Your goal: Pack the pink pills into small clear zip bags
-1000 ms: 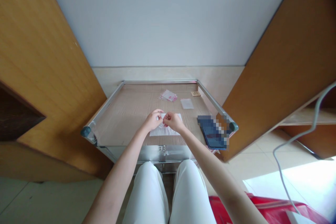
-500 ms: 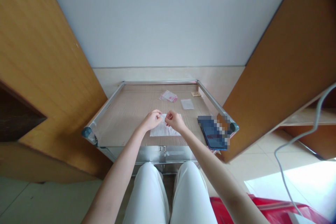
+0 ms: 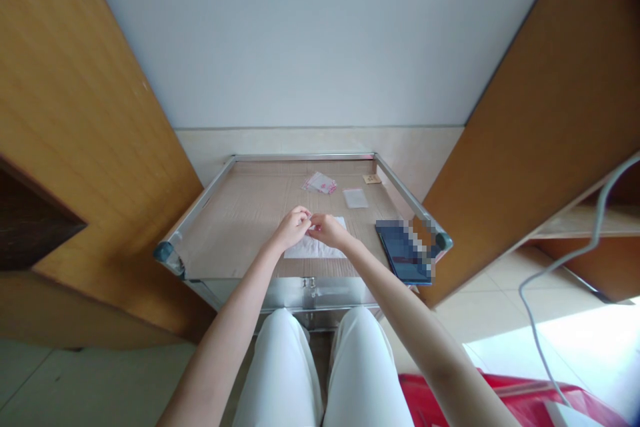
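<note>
Left hand [image 3: 294, 228] was curled into a tight pinch, its fingertips meeting those of the right hand [image 3: 327, 230], which was curled the same way. Whatever they had hold of was too small to make out from where I stood. Both hung just above a white paper sheet [image 3: 314, 249], which lay flat on the cardboard-covered top of a steel-framed tray [image 3: 305, 157]. Farther along the cardboard lay a pink-printed packet [image 3: 320, 183], a pale translucent square [image 3: 355, 198] and a small tan card [image 3: 373, 179], all well apart from the hands. To the right sat a dark blue flat device [image 3: 403, 252], partly blurred out. Knees in white trousers [image 3: 280, 367] showed below the tray, with wooden panels [image 3: 85, 147] on the left and a grey cable [image 3: 565, 263] on the right.
</note>
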`<act>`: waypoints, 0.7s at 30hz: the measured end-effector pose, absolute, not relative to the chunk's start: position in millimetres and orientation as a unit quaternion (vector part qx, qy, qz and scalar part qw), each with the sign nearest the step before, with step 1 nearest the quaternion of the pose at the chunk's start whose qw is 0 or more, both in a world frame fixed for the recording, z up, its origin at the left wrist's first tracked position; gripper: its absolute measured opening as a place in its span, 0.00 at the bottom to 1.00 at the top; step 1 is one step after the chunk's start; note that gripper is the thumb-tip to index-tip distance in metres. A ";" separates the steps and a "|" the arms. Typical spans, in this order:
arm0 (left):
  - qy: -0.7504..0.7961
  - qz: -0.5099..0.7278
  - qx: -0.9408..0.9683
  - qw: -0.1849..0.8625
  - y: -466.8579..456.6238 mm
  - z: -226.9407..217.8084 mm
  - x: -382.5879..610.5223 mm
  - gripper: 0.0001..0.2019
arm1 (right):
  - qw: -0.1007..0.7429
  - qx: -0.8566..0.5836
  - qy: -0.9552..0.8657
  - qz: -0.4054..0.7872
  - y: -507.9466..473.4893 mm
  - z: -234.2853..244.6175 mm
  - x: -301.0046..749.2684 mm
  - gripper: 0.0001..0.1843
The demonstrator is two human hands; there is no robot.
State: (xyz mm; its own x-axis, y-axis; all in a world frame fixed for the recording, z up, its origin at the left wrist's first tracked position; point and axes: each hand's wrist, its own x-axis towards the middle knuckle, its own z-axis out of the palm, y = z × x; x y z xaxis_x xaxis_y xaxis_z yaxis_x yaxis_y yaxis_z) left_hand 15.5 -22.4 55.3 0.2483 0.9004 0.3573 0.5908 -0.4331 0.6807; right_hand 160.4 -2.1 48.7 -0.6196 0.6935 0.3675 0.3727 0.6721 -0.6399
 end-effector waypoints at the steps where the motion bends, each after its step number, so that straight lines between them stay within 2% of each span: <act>1: 0.483 0.381 0.756 0.222 -23.5 54.8 15.2 0.09 | 0.301 -0.318 -0.859 0.265 -1.0 49.4 161.0 0.06; 3: 0.471 0.398 0.746 0.250 -26.9 54.2 12.9 0.06 | 0.291 -0.339 -0.850 0.279 0.3 51.9 163.0 0.06; 7: 0.466 0.381 0.750 0.274 -35.8 54.5 6.1 0.27 | 0.284 -0.369 -0.826 0.316 0.4 59.0 168.8 0.09; 9: 0.467 0.358 0.765 0.261 -38.7 54.8 4.5 0.32 | 0.283 -0.369 -0.823 0.326 0.8 60.4 170.9 0.11; 21: 0.470 0.348 0.790 0.186 -41.9 52.9 7.2 0.30 | 0.261 -0.320 -0.832 0.370 5.2 52.3 174.1 0.15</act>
State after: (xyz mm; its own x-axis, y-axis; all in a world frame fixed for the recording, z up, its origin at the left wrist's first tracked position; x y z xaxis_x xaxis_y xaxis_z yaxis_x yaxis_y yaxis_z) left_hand 7.2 -41.9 52.9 0.3156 0.8716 0.3752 0.6131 -0.4891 0.6204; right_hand 174.1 5.2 52.3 -0.6589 0.7257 0.1980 0.3399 0.5221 -0.7822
